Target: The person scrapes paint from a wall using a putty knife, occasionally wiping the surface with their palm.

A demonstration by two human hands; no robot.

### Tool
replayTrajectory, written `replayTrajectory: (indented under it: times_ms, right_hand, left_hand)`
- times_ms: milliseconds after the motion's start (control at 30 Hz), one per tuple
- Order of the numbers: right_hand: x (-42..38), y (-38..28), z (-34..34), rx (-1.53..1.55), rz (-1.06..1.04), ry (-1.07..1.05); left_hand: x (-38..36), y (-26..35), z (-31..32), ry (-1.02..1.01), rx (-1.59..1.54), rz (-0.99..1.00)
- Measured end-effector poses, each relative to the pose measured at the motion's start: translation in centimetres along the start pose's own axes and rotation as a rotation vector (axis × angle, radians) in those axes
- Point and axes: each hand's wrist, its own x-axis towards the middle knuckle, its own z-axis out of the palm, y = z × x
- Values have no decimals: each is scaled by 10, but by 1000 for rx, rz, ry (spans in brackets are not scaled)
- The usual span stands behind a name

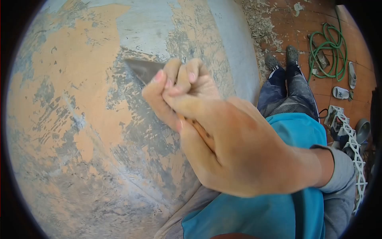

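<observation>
A person seen from their own head camera gripped a scraper (144, 71) in the right hand (238, 143), fingers curled tightly around its orange-brown handle (205, 135). The hand filled the centre of the view, reaching in from a grey sleeve (340, 171) at the right. The scraper's grey, pointed blade stuck out beyond the fingertips, at or just above a large, patchy surface (87, 51) on the left. Because the fingers overlapped, it was hard to say whether one belonged to the left hand; its state could not be told.

The surface was mottled, with broad areas of peach coating broken by rough blue-grey patches, and a paler, smoother band along its far edge. Beside it, pale flakes (258, 30) were scattered over reddish floor tiles (288, 24). The person wore a bright teal apron (258, 215), dark, dusty trousers (270, 87) and grey clogs (292, 53). At the upper right lay a coiled green hose (344, 49), with a white slipper (340, 93) near it. Below stood a white lattice-like frame (360, 171).
</observation>
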Motion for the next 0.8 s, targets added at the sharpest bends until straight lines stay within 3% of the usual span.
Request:
replayTrajectory:
  times_ms: [133, 200, 267, 333, 467, 533, 667, 733, 800]
  right_hand:
    - [-10, 11, 6, 0, -63, 55]
    - [14, 23, 2, -19, -160, 67]
    - [33, 42, -4, -50, -259, 16]
    - [17, 44, 8, -31, -244, -38]
    - [29, 35, -17, -196, -245, -82]
    - [20, 32, -18, -160, -162, -102]
    - [11, 27, -18, -118, -109, -82]
    - [8, 31, -19, -114, -104, -87]
    - [4, 32, -19, -96, -88, -73]
  left_hand:
    - [-9, -18, 4, 93, 171, 191]
    - [-1, -1, -15, -53, 0, -21]
    - [14, -3, -15, 57, -2, -143]
    - [-6, 13, -21, 109, 12, -79]
    - [8, -16, -22, 55, -123, -17]
    - [-6, -15, -16, 173, -47, 24]
    - [-19, -6, -25, -9, 19, -109]
    - [-11, -16, -25, 177, -3, -44]
    - [-21, -23, -23, 168, 81, 60]
